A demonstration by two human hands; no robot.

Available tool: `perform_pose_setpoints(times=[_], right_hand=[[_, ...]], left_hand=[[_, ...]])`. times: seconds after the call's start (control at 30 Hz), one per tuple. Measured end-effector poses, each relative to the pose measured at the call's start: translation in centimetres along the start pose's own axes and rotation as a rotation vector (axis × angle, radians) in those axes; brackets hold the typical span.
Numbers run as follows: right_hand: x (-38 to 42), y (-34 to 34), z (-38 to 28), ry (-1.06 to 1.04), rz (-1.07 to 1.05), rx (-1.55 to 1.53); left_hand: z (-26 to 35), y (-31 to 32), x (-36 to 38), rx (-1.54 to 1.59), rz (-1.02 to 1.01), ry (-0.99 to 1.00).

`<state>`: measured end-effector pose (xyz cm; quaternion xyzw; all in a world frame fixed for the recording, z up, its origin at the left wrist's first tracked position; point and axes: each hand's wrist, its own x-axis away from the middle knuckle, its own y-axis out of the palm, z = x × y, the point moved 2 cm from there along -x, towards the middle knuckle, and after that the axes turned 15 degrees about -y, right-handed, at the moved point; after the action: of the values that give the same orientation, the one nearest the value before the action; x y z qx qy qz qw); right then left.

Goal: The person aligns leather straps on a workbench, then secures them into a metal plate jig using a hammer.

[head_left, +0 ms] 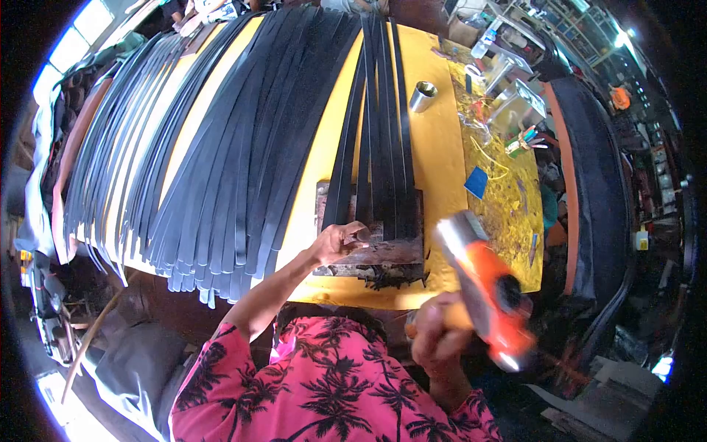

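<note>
My right hand [440, 331] grips the wooden handle of a hammer [490, 291] with an orange and silver head, raised at the table's near edge. My left hand [341, 243] is closed round a small tool or punch whose shape is hard to make out, over a dark block [398, 255]. Several black straps [379, 147] run from the far side of the table onto this block, their near ends beside my left hand. Small black scraps [390, 281] lie along the block's near edge.
Many black straps [243, 162] fan across the yellow table [442, 147] at the left. A metal cup [423, 96], a blue piece [476, 183], a pen holder [521, 141] and clear containers [518, 105] stand or lie at the right. Part of another person [213, 9] shows at the far edge.
</note>
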<state>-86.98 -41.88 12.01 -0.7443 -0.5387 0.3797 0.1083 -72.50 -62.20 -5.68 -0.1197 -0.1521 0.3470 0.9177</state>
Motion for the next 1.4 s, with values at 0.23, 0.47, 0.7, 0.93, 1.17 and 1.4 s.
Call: perform_pose_setpoints(times=[0.23,0.47,0.7,0.93,1.17,1.4], right_hand=[[0.2,8.2,7.5,0.282,-0.359,0.257],[1.7,5.7,10.9,0.379,-0.197,0.187],[2.0,6.4,15.3,0.439,-0.221,0.152],[3.5,4.6,15.3,0.408,-0.214,0.003],[6.8,2.4,15.3,0.445,-0.193,0.056],[7.8,0.8,14.6,0.554,-0.148,0.095]], left_hand=[[0.3,0.2,0.4,-0.224,0.111,0.081],[3.1,1.9,6.2,0.215,-0.221,-0.296],[0.6,3.4,5.8,0.515,-0.027,-0.417],[2.7,2.5,-1.9,0.344,0.095,-0.309],[0.5,3.1,-3.3,-0.068,0.256,-0.267],[3.6,1.3,-3.6,-0.115,0.201,-0.31]])
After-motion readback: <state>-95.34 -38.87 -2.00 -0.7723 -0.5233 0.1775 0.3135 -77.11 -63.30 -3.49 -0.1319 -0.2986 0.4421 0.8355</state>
